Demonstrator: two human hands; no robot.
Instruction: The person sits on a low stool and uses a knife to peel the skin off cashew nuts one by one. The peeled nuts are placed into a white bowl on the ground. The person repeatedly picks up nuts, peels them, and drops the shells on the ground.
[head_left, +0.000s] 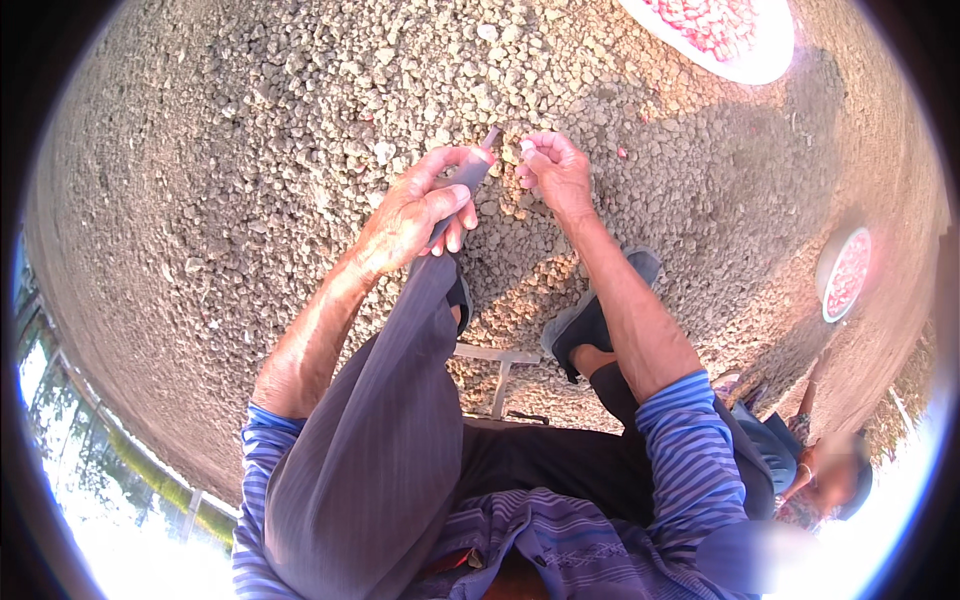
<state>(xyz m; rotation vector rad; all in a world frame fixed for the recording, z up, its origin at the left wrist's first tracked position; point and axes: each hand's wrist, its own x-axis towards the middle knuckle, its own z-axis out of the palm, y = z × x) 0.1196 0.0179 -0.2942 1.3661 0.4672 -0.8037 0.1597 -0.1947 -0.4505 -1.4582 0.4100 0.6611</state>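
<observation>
My left hand (416, 206), left of centre above the knee, is closed around a grey tubular tool (469, 176) with a narrow tip pointing up and away over the soil. A small reddish piece shows by its fingertips near the tip. Just right of the tip, my right hand (555, 169) pinches a small pale piece (527, 146) between thumb and fingers; what it is, I cannot tell. The hands are apart, both above lumpy, dry soil (337, 112).
A white basin (750, 71) of pink-red pieces stands at the upper right, and another bowl (829, 274) of similar pieces farther right. Another person (806, 465) crouches at the lower right. A metal frame (499, 356) lies between my feet.
</observation>
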